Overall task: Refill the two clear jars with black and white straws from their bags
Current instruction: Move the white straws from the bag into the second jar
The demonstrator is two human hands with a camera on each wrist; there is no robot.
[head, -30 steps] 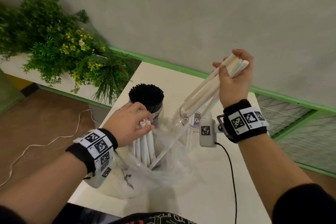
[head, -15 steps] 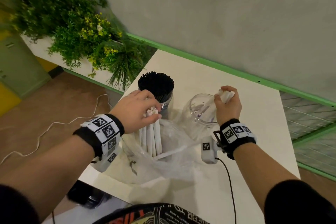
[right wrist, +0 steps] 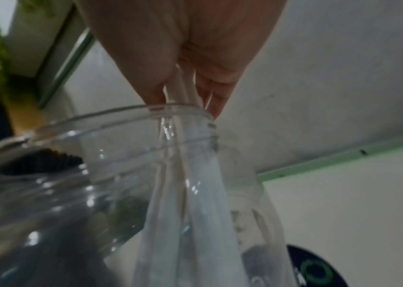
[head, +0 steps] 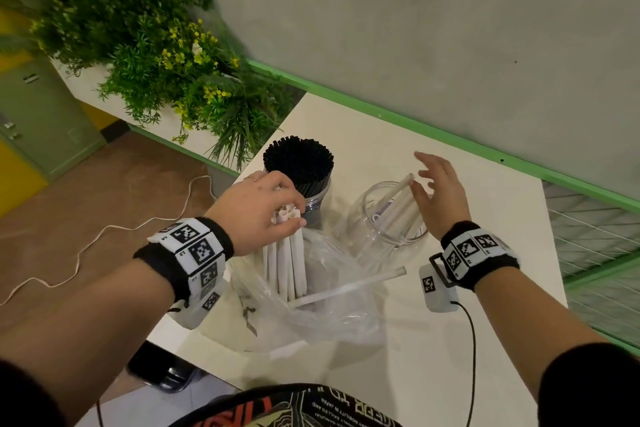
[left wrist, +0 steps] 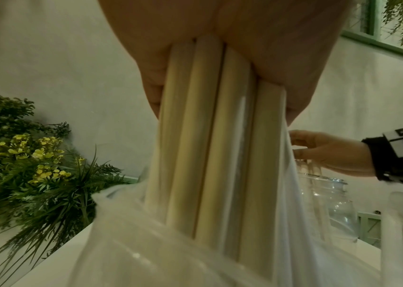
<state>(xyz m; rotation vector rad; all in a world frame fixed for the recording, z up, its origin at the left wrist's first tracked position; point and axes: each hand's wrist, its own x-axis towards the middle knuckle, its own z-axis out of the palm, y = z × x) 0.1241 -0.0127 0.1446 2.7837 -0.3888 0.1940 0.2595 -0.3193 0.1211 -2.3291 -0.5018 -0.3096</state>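
Note:
My left hand point(head: 289, 215) grips the tops of a bundle of white straws point(head: 285, 263) that stands upright in a clear plastic bag point(head: 329, 315); the left wrist view shows the same bundle point(left wrist: 215, 136) running down into the bag. A clear jar point(head: 367, 218) to the right holds a few white straws point(head: 398, 204) leaning against its rim. Just above those straws hovers my right hand point(head: 424, 180), fingers spread, holding nothing. One loose white straw point(head: 349, 286) lies across the bag's mouth. Behind the left hand stands a jar packed with black straws point(head: 298, 163).
The white table point(head: 502, 288) ends close at the left and front edges. Green plants point(head: 166, 55) fill a planter at the back left. A grey wall with a green rail point(head: 450, 142) runs behind. A black cable point(head: 472, 357) trails from my right wrist.
My right hand brought its handful of white straws down into the clear jar and let go, its fingers now spread. The left hand kept its grip on the bundle in the bag.

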